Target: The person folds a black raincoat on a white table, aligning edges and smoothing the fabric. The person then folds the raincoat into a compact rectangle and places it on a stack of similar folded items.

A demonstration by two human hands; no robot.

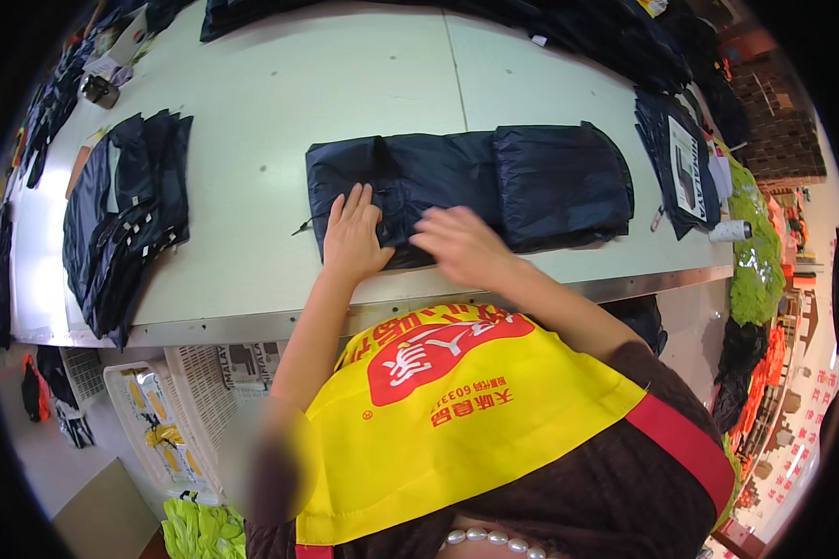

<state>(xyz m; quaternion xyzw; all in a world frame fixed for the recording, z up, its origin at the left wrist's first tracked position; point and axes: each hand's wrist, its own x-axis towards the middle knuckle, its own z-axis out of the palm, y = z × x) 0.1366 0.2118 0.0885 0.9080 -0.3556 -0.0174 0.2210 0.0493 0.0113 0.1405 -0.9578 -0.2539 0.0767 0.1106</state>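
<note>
A dark navy garment (pixel 561 191) of thin, shiny fabric lies folded into a long flat shape across the pale table (pixel 252 84). Its right part is doubled over into a squarish panel. On the left part rests my left hand (pixel 356 238), palm down with the fingers stretched out flat on the cloth. Just to its right, my right hand (pixel 466 247) is over the garment's near edge. Motion blurs its fingers, and whether they pinch any cloth cannot be made out. A thin dark cord end (pixel 301 226) pokes out past the garment's left edge.
Folded dark pieces (pixel 126 233) lie stacked at the left. On the right are more dark pieces with a printed white bag (pixel 686 168) and a thread spool (pixel 729 231). Dark fabric (pixel 569 33) lines the far edge. Below the table stands a white crate (pixel 121 401).
</note>
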